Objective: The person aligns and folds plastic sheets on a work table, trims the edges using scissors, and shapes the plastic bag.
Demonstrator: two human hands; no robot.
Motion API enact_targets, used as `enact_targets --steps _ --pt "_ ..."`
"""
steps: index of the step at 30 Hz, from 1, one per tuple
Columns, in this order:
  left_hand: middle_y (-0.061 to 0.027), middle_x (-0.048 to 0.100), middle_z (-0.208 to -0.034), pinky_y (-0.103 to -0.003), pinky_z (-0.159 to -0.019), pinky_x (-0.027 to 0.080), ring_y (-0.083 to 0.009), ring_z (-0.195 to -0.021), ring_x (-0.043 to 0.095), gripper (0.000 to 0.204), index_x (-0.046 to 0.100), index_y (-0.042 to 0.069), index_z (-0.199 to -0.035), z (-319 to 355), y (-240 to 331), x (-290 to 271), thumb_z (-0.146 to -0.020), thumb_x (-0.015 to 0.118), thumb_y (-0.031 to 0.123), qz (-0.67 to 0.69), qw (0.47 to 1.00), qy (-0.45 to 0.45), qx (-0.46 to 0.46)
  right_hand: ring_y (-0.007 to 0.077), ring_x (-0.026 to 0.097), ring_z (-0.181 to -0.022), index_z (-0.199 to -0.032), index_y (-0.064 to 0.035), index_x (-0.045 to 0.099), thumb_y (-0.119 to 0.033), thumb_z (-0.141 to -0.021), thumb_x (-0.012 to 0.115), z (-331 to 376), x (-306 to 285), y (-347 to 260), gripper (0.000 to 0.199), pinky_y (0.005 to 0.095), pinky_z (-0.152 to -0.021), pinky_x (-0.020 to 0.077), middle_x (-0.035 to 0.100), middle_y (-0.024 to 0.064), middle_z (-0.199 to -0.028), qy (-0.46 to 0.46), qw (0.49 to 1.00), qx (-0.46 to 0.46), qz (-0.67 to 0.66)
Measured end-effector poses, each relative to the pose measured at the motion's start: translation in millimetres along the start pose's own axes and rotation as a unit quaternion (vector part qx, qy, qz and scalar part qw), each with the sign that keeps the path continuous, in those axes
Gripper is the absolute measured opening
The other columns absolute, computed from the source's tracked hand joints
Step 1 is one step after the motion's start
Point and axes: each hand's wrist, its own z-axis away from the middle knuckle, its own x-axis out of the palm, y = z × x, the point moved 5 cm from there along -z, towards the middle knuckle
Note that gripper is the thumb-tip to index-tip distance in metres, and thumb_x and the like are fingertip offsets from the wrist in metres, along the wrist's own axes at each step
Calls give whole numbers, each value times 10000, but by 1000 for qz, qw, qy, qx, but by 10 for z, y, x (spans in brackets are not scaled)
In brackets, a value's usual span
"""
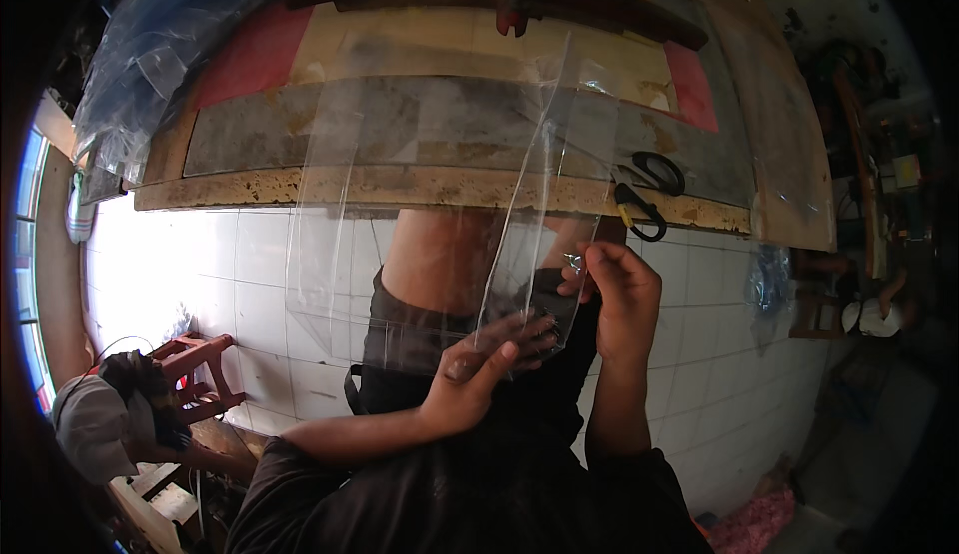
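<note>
A large clear plastic sheet (524, 179), folded and creased, stretches from the table's near edge down over my lap. My left hand (479, 369) holds its lower part, with the thumb on the near side and the fingers showing through the plastic. At the sheet's right edge, my right hand (617, 284) is closed in a pinch, thumb against forefinger. Glare on the film blurs exactly what sits between those fingertips. Just above the right hand, scissors (639, 216) with black and yellow handles lie at the table edge, their blades partly behind the plastic.
The worktable (270, 144) has a grey top, wooden edging and a dark red bar (509, 0) across its far side. Crumpled clear plastic (140, 84) is heaped at the left. Two people in pale caps (95, 419) (874, 319) sit at either side. A red-brown stool (205, 374) stands lower left.
</note>
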Motion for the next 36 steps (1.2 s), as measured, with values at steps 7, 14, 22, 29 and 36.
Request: enact_targets --steps 7,14,22,29,36 --pt "-287 515 -1466 -456 -1077 492 -385 -1352 547 561 282 -65 -1519 -32 -15 -2 -1104 462 267 13 999 -32 -16 167 704 -681 -1041 45 699 -191 -1009 657 -49 27 87 242 254 -578 493 723 107 -822 -1 989 62 -134" --pt "-292 535 -1444 -458 -1072 499 -391 -1337 560 520 312 -65 -1488 6 -7 -12 -1105 456 257 12 1000 -27 -4 162 689 -699 -1047 11 672 -230 -1015 643 -40 2 66 245 255 -605 482 698 84 -849 3 997 20 -68" --pt "-300 547 -1427 -457 -1041 513 -400 -1302 589 485 327 -54 -1483 6 23 12 -1109 441 233 17 999 -42 8 117 532 -670 -1054 -23 629 -213 -1023 632 -61 115 170 193 260 -604 430 624 45 -879 -96 927 90 -352" --pt "-281 553 -1432 -451 -1037 512 -393 -1294 596 487 324 -13 -1508 -6 79 14 -1110 442 242 1 1000 -18 19 108 598 -756 -1172 31 628 -174 -1012 656 83 110 -124 261 242 -653 479 642 69 -898 -56 994 -27 -91" --pt "-271 552 -1439 -432 -1022 523 -388 -1295 597 500 310 -15 -1517 -45 158 34 -1111 441 247 -12 998 -1 56 136 703 -798 -1195 33 661 -72 -969 693 163 98 -240 252 235 -697 547 716 107 -951 -64 997 -31 19"
